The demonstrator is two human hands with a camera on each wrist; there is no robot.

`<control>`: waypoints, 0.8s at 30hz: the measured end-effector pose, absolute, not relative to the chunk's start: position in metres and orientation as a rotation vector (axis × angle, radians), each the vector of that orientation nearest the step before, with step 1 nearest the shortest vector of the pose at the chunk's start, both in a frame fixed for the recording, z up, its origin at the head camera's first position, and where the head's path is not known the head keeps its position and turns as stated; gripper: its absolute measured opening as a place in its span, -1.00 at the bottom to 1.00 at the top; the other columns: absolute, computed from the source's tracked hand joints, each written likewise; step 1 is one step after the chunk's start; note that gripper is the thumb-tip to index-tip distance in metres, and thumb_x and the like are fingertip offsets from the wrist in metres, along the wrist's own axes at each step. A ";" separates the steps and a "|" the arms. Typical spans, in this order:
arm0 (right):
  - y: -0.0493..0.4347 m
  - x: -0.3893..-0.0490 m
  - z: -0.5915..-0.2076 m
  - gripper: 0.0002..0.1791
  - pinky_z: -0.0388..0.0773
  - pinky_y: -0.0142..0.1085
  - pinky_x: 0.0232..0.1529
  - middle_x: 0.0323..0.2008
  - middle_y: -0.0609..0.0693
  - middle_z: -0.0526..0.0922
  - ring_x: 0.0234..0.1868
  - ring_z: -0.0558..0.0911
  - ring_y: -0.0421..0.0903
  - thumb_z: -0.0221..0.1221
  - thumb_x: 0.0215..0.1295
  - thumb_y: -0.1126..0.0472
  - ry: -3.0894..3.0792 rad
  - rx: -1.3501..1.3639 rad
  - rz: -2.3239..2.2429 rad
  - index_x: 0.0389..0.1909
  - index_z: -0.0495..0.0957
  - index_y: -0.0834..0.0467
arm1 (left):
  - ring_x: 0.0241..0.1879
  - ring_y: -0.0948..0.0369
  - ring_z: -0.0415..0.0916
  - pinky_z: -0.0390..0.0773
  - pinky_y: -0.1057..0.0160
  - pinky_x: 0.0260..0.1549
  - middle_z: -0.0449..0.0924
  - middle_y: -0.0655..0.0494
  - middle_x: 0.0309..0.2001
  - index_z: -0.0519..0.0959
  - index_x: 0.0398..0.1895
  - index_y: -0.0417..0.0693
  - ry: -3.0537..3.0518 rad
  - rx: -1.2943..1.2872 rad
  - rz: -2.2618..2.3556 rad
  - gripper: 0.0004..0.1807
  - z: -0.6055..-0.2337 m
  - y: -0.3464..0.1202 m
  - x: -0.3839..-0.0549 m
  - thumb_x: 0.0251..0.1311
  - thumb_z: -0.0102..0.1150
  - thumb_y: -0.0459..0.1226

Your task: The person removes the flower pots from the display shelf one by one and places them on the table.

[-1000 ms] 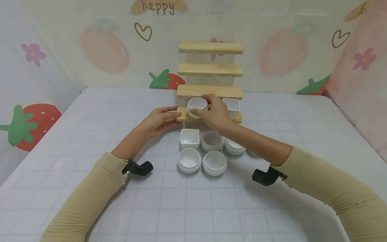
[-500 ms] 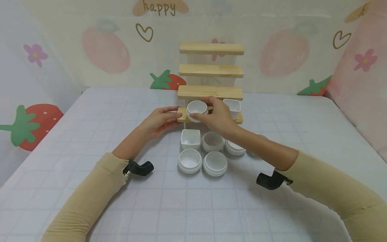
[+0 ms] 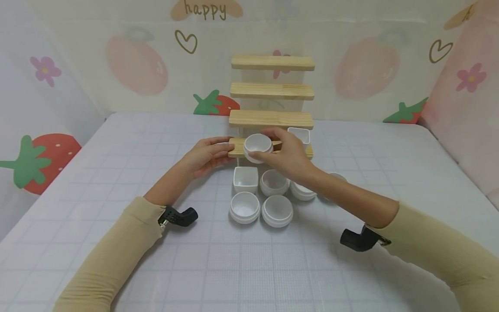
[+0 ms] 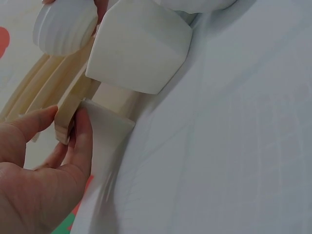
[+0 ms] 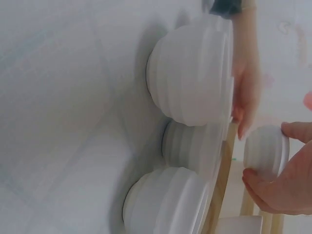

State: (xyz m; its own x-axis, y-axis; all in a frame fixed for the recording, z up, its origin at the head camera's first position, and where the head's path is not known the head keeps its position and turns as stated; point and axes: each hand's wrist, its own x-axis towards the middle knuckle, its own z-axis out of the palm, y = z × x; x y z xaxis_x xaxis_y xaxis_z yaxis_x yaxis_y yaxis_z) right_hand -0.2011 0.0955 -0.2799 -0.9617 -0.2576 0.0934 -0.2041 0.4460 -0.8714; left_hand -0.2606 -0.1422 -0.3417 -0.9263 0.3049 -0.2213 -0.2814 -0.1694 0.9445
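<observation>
My left hand (image 3: 204, 157) pinches the left end of the lowest wooden shelf (image 3: 236, 151); in the left wrist view, thumb and fingers close on the board's end (image 4: 68, 114). In my right hand (image 3: 290, 155) is a small round white pot (image 3: 257, 144), gripped by its sides in front of that shelf, mouth up. The right wrist view shows the ribbed wall of this pot (image 5: 263, 151) between thumb and fingers. A square white pot (image 3: 299, 136) stands at the shelf's right end, partly behind the right hand.
Three more wooden shelves (image 3: 270, 118) rise behind in steps. On the table in front stand a square white pot (image 3: 245, 180) and several round ones, such as the front round pot (image 3: 277, 211). My right forearm partly covers the ones at right.
My right hand has drawn the round pot slightly down and toward me, off the shelf, then a little right. The left hand keeps its place on the shelf end.
</observation>
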 end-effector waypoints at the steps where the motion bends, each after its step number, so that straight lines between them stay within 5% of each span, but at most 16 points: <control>1: 0.097 -0.200 -0.280 -0.30 0.74 -0.27 0.02 0.24 0.16 0.63 0.10 0.69 0.13 0.48 0.28 0.20 2.623 -0.422 -1.570 0.40 0.48 0.28 | -0.21 0.33 0.67 0.76 0.43 -0.09 0.41 -0.16 0.24 0.13 0.62 -0.39 1.731 0.023 2.145 -0.38 -0.342 -0.142 -0.261 0.57 -0.02 -0.46; 15: 0.115 -0.183 -0.279 -0.30 0.70 -0.06 0.25 0.30 0.20 0.61 0.17 0.69 0.17 0.45 0.31 0.21 2.613 -0.469 -1.523 0.42 0.46 0.29 | -0.21 0.33 0.70 0.77 0.41 -0.09 0.41 -0.24 0.28 0.12 0.61 -0.42 1.741 0.038 2.149 -0.38 -0.343 -0.141 -0.262 0.57 -0.04 -0.50; 24: 0.126 -0.170 -0.278 -0.37 0.70 -0.06 0.21 0.23 0.10 0.66 0.16 0.70 0.12 0.46 0.30 0.19 2.631 -0.449 -1.498 0.37 0.53 0.21 | -0.19 0.32 0.69 0.77 0.40 -0.04 0.40 -0.25 0.28 0.11 0.60 -0.47 1.736 0.058 2.156 -0.39 -0.343 -0.144 -0.262 0.56 -0.06 -0.51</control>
